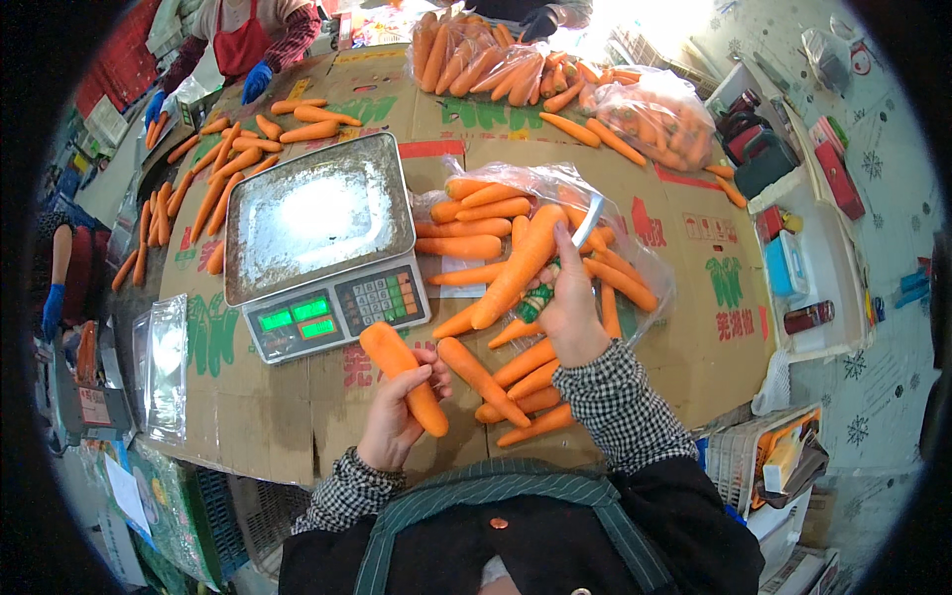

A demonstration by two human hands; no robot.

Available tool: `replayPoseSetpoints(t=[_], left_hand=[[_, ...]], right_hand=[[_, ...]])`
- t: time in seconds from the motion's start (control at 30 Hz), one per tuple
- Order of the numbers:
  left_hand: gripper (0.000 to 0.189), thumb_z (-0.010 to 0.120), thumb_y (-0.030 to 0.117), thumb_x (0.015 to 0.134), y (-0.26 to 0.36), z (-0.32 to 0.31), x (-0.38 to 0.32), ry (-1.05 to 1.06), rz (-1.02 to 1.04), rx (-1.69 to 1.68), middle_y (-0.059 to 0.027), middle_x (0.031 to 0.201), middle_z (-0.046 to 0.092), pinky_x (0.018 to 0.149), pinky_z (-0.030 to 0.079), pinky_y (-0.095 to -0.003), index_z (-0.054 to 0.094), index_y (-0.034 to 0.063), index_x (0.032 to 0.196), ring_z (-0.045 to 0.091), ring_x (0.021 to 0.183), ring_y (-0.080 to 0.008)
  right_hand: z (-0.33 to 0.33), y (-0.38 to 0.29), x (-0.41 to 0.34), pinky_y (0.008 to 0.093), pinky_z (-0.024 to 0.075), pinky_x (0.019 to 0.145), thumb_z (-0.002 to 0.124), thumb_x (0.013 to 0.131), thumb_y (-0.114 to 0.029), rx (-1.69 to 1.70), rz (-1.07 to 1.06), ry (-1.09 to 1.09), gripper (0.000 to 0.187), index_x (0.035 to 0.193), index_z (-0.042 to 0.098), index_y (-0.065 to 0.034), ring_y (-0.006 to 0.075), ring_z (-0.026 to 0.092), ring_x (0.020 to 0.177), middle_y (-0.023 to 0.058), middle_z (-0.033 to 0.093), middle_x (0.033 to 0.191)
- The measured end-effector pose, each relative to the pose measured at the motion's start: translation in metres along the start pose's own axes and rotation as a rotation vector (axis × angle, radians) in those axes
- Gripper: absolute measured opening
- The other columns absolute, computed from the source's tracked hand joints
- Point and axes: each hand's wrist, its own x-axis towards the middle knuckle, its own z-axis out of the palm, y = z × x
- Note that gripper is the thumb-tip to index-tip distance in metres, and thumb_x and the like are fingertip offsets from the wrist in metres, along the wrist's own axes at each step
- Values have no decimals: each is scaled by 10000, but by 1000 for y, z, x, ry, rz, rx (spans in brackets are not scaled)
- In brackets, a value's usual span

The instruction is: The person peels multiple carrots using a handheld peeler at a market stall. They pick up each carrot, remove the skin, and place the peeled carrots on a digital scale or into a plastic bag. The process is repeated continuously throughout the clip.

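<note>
A thick carrot point(401, 375) slants across my left hand point(398, 416), its fingers closed around the middle. My right hand point(571, 309) grips a large carrot point(519, 268), its thumb along the upper end. In the same hand is what looks like a knife point(537, 296), with a green wrapped handle and a pale blade pointing up and right; its middle is partly hidden. Loose carrots point(528, 401) lie on the cardboard below that hand. Beyond it, a clear plastic bag point(643, 253) lies spread around and over more carrots point(476, 230).
A digital scale point(320, 223) with a worn metal pan stands left of centre on the cardboard-covered table point(253, 424). Bagged carrots point(476, 59) fill the back. Blue-gloved hands point(256, 82) of another person are near loose carrots point(223, 167). A white foam box point(811, 260) stands at right.
</note>
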Motion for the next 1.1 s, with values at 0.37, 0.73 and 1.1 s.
replayPoseSetpoints(t=[0.37, 0.73, 1.1], left_hand=[[518, 613, 287, 803, 3, 20, -1, -110, 77, 99, -167, 1201, 591, 969, 427, -393, 562, -18, 1218, 566, 1112, -288], [768, 691, 64, 700, -4, 23, -12, -289, 393, 1055, -92, 1193, 501, 945, 427, -332, 339, 13, 1381, 511, 1102, -189], [731, 657, 45, 672, 6, 27, -16, -351, 450, 1219, -169, 1267, 530, 1014, 428, -388, 381, -4, 1347, 551, 1177, -282]], right_hand=[[-6, 23, -39, 245, 451, 506, 691, 883, -323, -111, 92, -72, 316, 1016, 540, -80, 93, 527, 567, 17, 596, 779], [1, 3, -96, 320, 528, 623, 717, 843, -194, -1253, -666, -613, 342, 1106, 624, 4, 200, 670, 726, 109, 681, 895], [-3, -16, -115, 359, 506, 507, 650, 842, -237, -1854, -781, -591, 274, 1055, 603, -71, 260, 654, 645, 81, 639, 769]])
